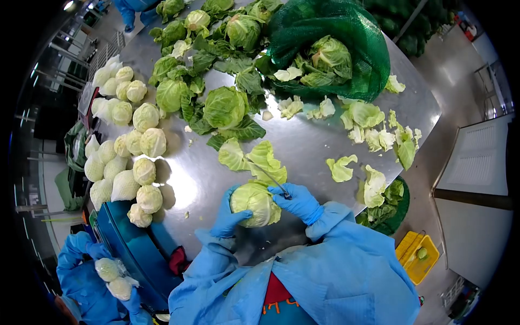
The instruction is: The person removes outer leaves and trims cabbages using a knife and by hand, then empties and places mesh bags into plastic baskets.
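Observation:
My left hand (228, 212), in a blue glove, grips a pale green cabbage (255, 203) from its left side, near the front of the metal table (292, 146). On the cabbage's right, my gloved right hand (297, 202) is closed around the handle of a knife (269, 175). The thin blade points up and left, over loose cabbage leaves (265, 158) just beyond the head. Part of the knife handle is hidden in my fingers. Farther up the table sits another green cabbage (225, 108) among dark outer leaves.
Trimmed cabbages (145, 171), some in white foam nets, line the left side. A green mesh bag (374, 65) holds a cabbage at the back. Leaf scraps (374, 187) lie at right, above a leaf-filled green container (401, 208). A co-worker (81, 271) holds wrapped cabbages at lower left.

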{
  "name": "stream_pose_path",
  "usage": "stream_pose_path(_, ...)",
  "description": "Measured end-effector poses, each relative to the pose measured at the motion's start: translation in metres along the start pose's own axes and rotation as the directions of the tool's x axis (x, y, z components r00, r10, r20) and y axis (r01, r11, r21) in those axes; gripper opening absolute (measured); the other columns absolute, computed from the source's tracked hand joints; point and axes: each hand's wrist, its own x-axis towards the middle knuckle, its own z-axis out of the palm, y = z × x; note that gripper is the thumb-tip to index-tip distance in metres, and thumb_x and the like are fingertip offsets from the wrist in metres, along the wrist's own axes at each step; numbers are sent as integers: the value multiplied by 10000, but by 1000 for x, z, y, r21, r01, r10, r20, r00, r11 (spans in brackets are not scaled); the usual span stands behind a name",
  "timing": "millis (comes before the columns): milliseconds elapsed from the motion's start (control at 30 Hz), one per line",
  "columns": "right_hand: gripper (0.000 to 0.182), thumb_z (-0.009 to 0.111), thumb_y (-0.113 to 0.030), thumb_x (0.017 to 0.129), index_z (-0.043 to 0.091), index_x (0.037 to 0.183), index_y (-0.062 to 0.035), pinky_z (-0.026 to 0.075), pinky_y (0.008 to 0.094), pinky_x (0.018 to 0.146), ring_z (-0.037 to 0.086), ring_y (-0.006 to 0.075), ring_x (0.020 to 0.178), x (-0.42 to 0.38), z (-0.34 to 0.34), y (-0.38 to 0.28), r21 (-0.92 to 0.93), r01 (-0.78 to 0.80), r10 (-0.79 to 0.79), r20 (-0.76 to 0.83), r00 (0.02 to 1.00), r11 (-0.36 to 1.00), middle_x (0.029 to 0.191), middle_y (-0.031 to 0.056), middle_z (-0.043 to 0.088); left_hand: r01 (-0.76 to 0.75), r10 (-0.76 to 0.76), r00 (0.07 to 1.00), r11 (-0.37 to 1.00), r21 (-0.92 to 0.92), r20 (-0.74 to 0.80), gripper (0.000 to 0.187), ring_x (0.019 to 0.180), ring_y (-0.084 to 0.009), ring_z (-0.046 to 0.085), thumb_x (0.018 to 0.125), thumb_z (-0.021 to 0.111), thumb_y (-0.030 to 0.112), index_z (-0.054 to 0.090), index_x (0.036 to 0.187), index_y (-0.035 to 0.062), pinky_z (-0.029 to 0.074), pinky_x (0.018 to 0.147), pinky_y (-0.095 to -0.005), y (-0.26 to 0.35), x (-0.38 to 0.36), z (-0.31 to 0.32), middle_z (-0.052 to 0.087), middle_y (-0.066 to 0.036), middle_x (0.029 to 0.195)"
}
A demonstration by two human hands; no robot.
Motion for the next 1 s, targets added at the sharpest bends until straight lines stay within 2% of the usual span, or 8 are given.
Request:
stream_pose_path(233, 259, 601, -262, 903, 654, 1141, -177, 526, 383, 651, 652, 298, 769, 2, -71, 22, -823, 37, -304, -167, 938, 567, 902, 84, 677, 235, -210, 972, 834, -499, 106, 739, 1208, -250, 542, 822, 714, 368, 414, 1411, 38, 440, 1028, -385, 2, -13, 28, 537, -136, 1340)
stream_pose_path(333, 281, 608, -276, 897, 637, 1157, -175, 524, 409, 671, 648, 301, 790, -15, -111, 24, -832, -292, -256, -447, 857, 472, 940, 82, 660, 282, -388, 922, 667, -690, 2, 645, 1220, -256, 541, 931, 583, 423, 417, 1419, 35, 451, 1018, -387, 5, -23, 49, 536, -130, 1363)
stream_pose_path(400, 276, 604, -300, 915, 638, 1137, -140, 524, 404, 660, 650, 276, 735, -22, -107, -1, -775, -200, -377, -494, 784, 600, 893, 76, 662, 328, -475, 880, 649, -687, -28, 607, 1216, -260, 541, 968, 528, 436, 427, 1414, 38, 442, 1025, -390, 8, -18, 51, 535, -123, 1369)
stream_pose_path(500, 304, 584, -347, 946, 646, 1091, -86, 516, 368, 619, 632, 215, 642, -22, -86, 7, -505, 8, -283, -471, 835, 863, 800, 69, 660, -70, 158, 869, 977, 201, -469, 684, 1277, -324, 447, 887, 633, 466, 443, 1408, 65, 363, 1071, -469, -14, 2, 41, 442, -177, 1424)
stream_pose_path(567, 319, 559, -359, 973, 655, 1062, -69, 491, 312, 589, 596, 155, 613, -27, -62, 5, -266, -66, -43, -382, 923, 962, 764, 55, 646, -257, 451, 882, 704, 662, -137, 752, 1303, -375, 394, 820, 706, 453, 436, 1411, 74, 331, 1086, -502, -2, 8, 36, 403, -211, 1434)
stream_pose_path(633, 314, 525, -349, 1002, 665, 1039, -70, 450, 234, 565, 544, 81, 622, -37, -42, -21, -118, -336, 302, -239, 923, 934, 762, 30, 621, -547, 297, 836, 396, 737, 461, 844, 1314, -433, 351, 740, 784, 407, 412, 1420, 74, 320, 1086, -514, 37, 6, 39, 387, -244, 1417)
stream_pose_path(767, 448, 484, -432, 999, 612, 824, -40, 494, 317, 589, 590, 162, 574, -50, -25, -22, 42, -216, 219, -266, 939, 975, 707, 86, 644, -441, 88, 894, 341, 830, 439, 1083, 1246, -473, 386, 578, 870, 342, 304, 1457, 62, 357, 1044, -512, 42, 5, 44, 375, -264, 1382)
stream_pose_path(1000, 475, 502, -485, 965, 636, 791, -64, 489, 417, 662, 618, 327, 705, -62, -11, -24, -383, -82, -26, -267, 963, 920, 736, 125, 625, -181, 178, 978, 451, 874, 111, 1143, 1160, -358, 450, 479, 919, 371, 325, 1357, -53, 391, 1004, -461, 18, 19, 65, 397, -247, 1288)
